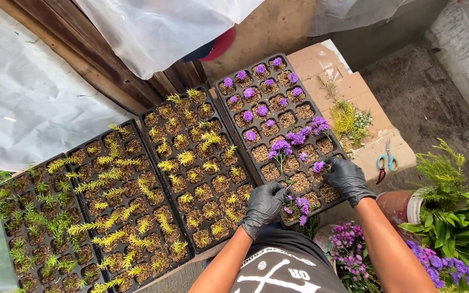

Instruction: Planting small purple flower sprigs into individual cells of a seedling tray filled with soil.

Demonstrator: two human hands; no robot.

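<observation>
Down over four black seedling trays set side by side on a slant. Left hand, black-gloved, pinched on a thin green flower stem; stem rising up and away from the fingertips, long axis near upright in the view, purple head well above the grip and over the middle cells of the right-hand tray. Right hand, also gloved, curled at that tray's right edge, fingertips closed around a small purple cutting at a cell there; hard to tell whether truly clamped or only pressing it into the soil. Cutting just left of the right fingertips, so right hand nearer to it; tall stem nearer the left. Both hands near each other, apart, not touching.

Counted: four trays. One holds purple flower tips, upper rows filled, several lower cells bare soil. Next tray to the left full of yellow-green sprigs; two more trays further left, likewise sprigged, the farthest greener. One pair of blue-handled scissors lying on flattened cardboard right of the trays, beside a small heap of green and white trimmings. One bunch of purple flowers low between the forearms, a second bunch at the lower right beneath broad green leaves. White plastic sheeting along the top and left.
</observation>
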